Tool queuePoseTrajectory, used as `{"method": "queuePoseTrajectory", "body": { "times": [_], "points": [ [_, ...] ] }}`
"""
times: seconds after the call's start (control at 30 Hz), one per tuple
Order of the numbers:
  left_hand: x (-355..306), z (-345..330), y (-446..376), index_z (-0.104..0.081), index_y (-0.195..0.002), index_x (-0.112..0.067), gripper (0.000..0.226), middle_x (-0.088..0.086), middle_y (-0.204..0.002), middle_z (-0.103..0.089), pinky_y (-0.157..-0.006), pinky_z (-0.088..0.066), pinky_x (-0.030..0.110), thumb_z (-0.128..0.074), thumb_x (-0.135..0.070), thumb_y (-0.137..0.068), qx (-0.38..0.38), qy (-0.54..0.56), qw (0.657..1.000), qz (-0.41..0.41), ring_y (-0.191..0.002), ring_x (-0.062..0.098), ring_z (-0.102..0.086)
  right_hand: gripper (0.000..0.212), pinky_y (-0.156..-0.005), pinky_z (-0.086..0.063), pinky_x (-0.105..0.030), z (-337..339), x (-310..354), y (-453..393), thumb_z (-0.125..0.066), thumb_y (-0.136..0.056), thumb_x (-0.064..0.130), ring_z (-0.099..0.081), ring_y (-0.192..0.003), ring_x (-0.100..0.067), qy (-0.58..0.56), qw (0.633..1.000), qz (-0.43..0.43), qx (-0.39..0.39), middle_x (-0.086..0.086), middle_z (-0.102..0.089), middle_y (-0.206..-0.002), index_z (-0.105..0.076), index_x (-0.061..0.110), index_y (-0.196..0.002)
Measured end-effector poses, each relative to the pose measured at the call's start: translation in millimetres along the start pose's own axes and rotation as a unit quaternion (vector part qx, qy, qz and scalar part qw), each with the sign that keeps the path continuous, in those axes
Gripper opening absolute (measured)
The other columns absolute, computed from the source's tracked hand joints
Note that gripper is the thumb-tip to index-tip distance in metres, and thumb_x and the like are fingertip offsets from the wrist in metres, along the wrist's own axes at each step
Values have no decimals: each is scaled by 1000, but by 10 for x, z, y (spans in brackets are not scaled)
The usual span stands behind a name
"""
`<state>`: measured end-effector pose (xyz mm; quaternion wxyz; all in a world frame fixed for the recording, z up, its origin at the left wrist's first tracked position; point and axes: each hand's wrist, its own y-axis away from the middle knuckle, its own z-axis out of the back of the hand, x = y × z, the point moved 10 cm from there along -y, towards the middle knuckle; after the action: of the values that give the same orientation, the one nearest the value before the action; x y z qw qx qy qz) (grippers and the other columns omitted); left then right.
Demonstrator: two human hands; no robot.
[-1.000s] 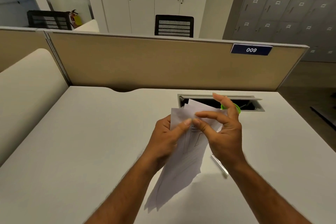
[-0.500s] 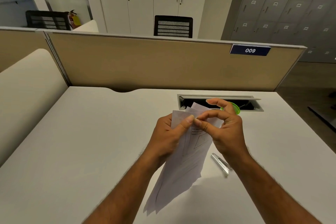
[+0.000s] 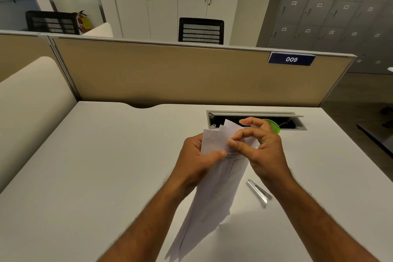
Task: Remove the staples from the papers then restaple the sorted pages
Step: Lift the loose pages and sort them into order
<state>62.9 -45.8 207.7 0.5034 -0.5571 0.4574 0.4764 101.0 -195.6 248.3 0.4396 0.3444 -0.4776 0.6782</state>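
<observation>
A bundle of white printed papers (image 3: pixel 214 193) hangs tilted above the desk, its upper corner between both hands. My left hand (image 3: pixel 198 160) grips the bundle near the top from the left, thumb pressed on the front sheet. My right hand (image 3: pixel 260 151) pinches the upper corner of the papers with thumb and forefinger; the other fingers arch above. Any staple under the fingertips is too small to see. A silver metal stapler-like tool (image 3: pixel 258 192) lies flat on the desk just right of the papers. A green round object (image 3: pixel 273 125) shows behind my right hand.
The white desk (image 3: pixel 95 166) ends at a tan partition (image 3: pixel 170 74) with a "009" label (image 3: pixel 291 59). An open cable slot (image 3: pixel 255 119) sits in the desk behind my hands. A cream curved divider (image 3: pixel 27 112) stands at the left. The desk's right edge drops to the floor.
My right hand's fingers have curled down and in, tightening the pinch on the papers' top corner. My left thumb has slid lower on the sheet. The tool now shows fully.
</observation>
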Motion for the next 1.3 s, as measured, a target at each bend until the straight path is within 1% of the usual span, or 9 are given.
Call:
{"method": "queuePoseTrajectory", "body": {
  "times": [0.1, 0.33, 0.47, 0.53, 0.63, 0.8, 1.0, 1.17, 1.3],
  "points": [
    [-44, 6, -9, -65, -101, -29, 27, -9, -92, -69, -64, -56, 14, -81, -27, -80, -8, -66, 997, -38, -80, 9, -69, 13, -85, -39, -17, -1, -37, -16, -77, -60, 36, -50, -110, 0, -9, 1000, -14, -2, 4, -56, -115, -71, 31, -70],
    [-236, 20, -12, -68, -93, -26, 7, -11, -84, -67, -59, -51, 7, -73, -23, -88, -72, -186, 968, -154, -67, 0, -65, 19, -93, -45, -33, -17, -118, -58, -84, -69, 20, -50, -114, -14, 14, 999, -43, -21, 2, -53, -117, -70, 32, -69],
    [-217, 57, -59, -73, -100, -12, 16, -6, -88, -67, -63, -49, 2, -75, -19, -86, -93, -202, 962, -157, -66, 1, -63, 21, -88, -40, -20, -7, -130, -75, -84, -70, 21, -49, -114, -16, 53, 997, -39, -38, -1, -53, -118, -68, 35, -68],
    [-198, 110, -87, -70, -94, -22, 13, -10, -86, -67, -61, -49, 2, -76, -25, -83, -101, -181, 968, -144, -65, 1, -63, 20, -81, -39, -9, 40, -131, -67, -83, -70, 20, -51, -109, -12, 53, 997, -30, -56, 0, -55, -115, -68, 33, -69],
    [-179, 194, -126, -62, -85, -42, 12, -26, -77, -66, -57, -51, 7, -71, -40, -77, -102, -136, 978, -121, -70, -1, -66, 10, -77, -48, -17, 207, -155, -90, -81, -74, 20, -61, -98, -9, 34, 995, -16, -88, 4, -64, -102, -72, 23, -76],
    [-73, 317, -277, -63, -82, -44, 17, -35, -77, -67, -58, -55, 11, -77, -34, -80, -102, -128, 981, -100, -75, 1, -68, 20, -66, -55, -21, 651, -612, -455, -78, -74, 1, -64, -64, -11, -65, 986, -80, -135, 6, -71, -65, -71, 19, -69],
    [-79, 435, -457, -66, -83, -42, 22, -30, -81, -69, -59, -58, 16, -79, -24, -82, -121, -138, 976, -115, -77, 3, -68, 8, -76, -55, -41, 1205, -1427, -1045, -77, -75, 2, -61, -67, -21, 63, 966, -152, -198, -15, -69, -75, -71, 2, -80],
    [-70, 495, -597, -67, -85, -39, 12, -30, -82, -69, -59, -57, 14, -74, -38, -76, -136, -116, 977, -116, -78, 5, -68, 10, -76, -49, -28, 1323, -1905, -1461, -78, -70, 5, -69, -76, -26, 265, 941, -158, -140, -15, -76, -80, -77, 6, -80],
    [-45, 519, -691, -68, -89, -39, 14, -30, -82, -69, -57, -55, 12, -73, -40, -75, -138, -106, 977, -121, -80, 5, -68, 10, -80, -50, -33, 1273, -2226, -1664, -72, -75, 3, -69, -83, -31, 340, 921, -170, -86, -15, -76, -85, -78, 6, -83]
  ]
}}
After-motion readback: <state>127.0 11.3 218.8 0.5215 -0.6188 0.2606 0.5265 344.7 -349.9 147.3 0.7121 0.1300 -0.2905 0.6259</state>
